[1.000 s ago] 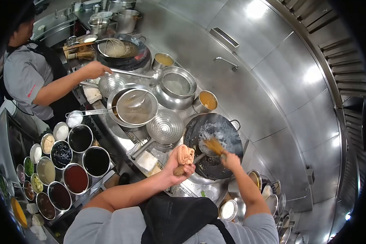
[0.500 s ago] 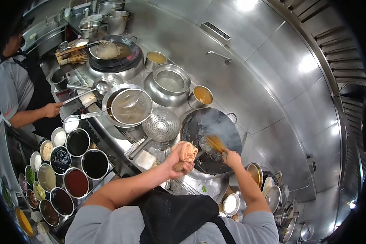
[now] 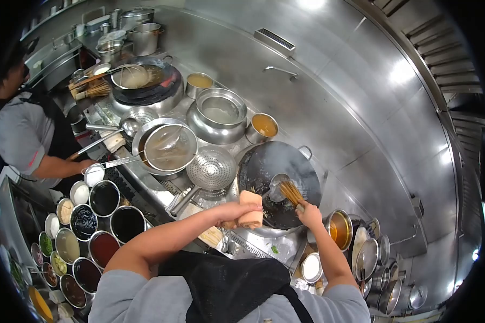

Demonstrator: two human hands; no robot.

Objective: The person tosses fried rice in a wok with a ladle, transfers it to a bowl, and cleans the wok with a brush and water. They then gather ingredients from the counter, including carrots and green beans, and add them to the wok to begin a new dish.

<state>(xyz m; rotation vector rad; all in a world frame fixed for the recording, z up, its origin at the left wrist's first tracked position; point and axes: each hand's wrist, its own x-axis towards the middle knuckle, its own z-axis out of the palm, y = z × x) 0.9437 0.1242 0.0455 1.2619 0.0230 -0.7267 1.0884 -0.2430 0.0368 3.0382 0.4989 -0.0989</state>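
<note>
Tan bamboo brush (image 3: 291, 192) beside round steel ladle (image 3: 276, 193) in black metal wok (image 3: 288, 157).
The left grip (image 3: 234, 212) clasps folded peach cloth (image 3: 251, 210), probably against heat; the right grip (image 3: 309, 214) closes high on the brush, its bristles reaching ahead.

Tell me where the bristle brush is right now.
In the head view, the brush is just right of centre, gripped by the right hand, its bristles within the wok's rim and right beside the ladle bowl.

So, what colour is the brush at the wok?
The brush is golden straw; see the head view.
</note>
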